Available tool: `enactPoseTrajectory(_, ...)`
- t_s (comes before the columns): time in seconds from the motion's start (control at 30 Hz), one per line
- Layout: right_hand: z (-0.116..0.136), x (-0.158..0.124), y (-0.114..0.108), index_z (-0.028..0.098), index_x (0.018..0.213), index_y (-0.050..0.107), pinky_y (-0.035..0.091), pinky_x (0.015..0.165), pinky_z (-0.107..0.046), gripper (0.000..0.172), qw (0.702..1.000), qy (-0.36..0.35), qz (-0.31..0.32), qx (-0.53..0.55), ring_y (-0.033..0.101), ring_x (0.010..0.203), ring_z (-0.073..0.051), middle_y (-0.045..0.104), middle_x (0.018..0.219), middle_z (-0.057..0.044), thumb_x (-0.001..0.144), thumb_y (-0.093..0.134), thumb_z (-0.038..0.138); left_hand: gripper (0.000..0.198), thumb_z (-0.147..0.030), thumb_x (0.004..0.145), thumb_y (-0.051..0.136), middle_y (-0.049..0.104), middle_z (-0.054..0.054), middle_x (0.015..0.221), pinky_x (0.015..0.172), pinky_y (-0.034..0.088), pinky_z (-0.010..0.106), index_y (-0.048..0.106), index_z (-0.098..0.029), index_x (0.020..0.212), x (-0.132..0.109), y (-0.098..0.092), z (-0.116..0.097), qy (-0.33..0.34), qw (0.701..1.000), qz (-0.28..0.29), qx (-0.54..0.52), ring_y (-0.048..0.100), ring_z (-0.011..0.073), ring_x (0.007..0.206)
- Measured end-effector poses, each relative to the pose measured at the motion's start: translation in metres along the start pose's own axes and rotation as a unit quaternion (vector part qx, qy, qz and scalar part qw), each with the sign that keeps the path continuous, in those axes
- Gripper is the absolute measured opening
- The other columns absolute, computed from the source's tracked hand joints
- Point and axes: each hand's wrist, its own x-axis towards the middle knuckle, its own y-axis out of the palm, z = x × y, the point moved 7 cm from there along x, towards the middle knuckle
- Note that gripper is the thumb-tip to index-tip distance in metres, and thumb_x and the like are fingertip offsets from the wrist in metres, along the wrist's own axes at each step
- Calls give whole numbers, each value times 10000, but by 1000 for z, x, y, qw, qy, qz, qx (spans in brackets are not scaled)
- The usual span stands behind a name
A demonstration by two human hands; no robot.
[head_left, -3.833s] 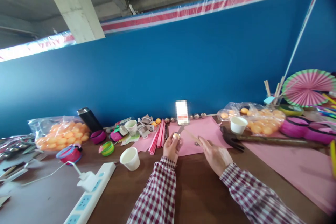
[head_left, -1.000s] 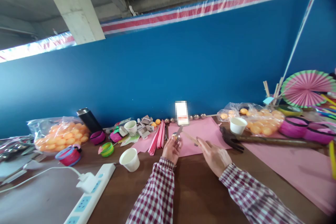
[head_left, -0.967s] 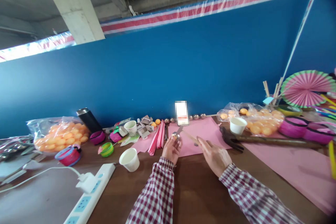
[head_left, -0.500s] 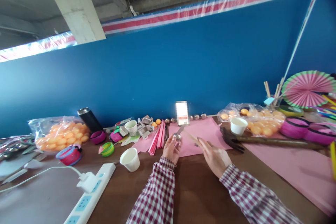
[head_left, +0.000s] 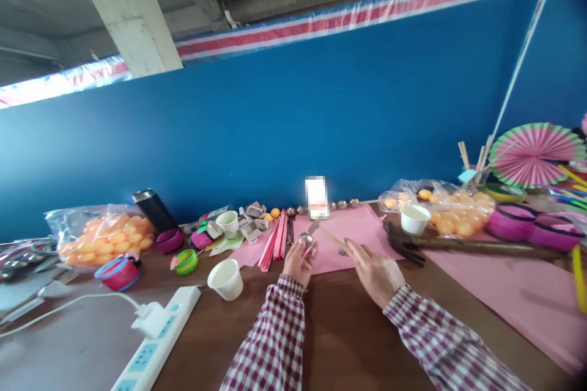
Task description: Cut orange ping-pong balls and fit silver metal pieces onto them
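A shiny silver metal ball [head_left: 306, 238] is held in the fingertips of my left hand [head_left: 298, 266], over the near left part of a pink paper sheet [head_left: 362, 232]. My right hand [head_left: 376, 274] is closed round a thin pale wooden stick [head_left: 335, 238], which points forward and left toward the ball. Between stick and ball there is a small gap; the stick's far tip is hard to make out. A small dark patch shows on the paper beside my right fingers. Behind my hands, several similar silver balls [head_left: 342, 204] line the wall.
Pink paper strips [head_left: 275, 241] and a white paper cup [head_left: 225, 279] lie left of my hands. A hammer [head_left: 403, 245] and another white cup [head_left: 415, 219] sit to the right. Bags of orange balls [head_left: 107, 238] stand on both sides. A power strip [head_left: 158, 342] occupies the near left.
The silver ball has shifted slightly left in my left fingers and shows more of its surface. My right hand with the stick has barely moved.
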Motion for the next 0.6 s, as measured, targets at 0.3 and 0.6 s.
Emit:
enactPoseTrajectory(0.3, -3, 0, -1, 209, 1169, 462, 336, 457, -203, 346, 1000, 15, 3, 10, 576, 553, -105, 641, 814, -45, 869, 295, 250, 179, -154, 718, 576, 622, 119, 898, 670, 494, 224, 565, -116, 892, -4, 9, -1, -11, 999, 36, -12, 607, 152, 810)
enactPoseTrajectory(0.6, -6, 0, 0, 217, 1163, 459, 333, 451, -198, 342, 1000, 25, 12, 14, 581, 556, -104, 646, 835, -44, 861, 300, 242, 189, -137, 706, 578, 627, 79, 845, 751, 492, 285, 581, -124, 895, -1, 5, 1, -5, 999, 32, -35, 609, 151, 772)
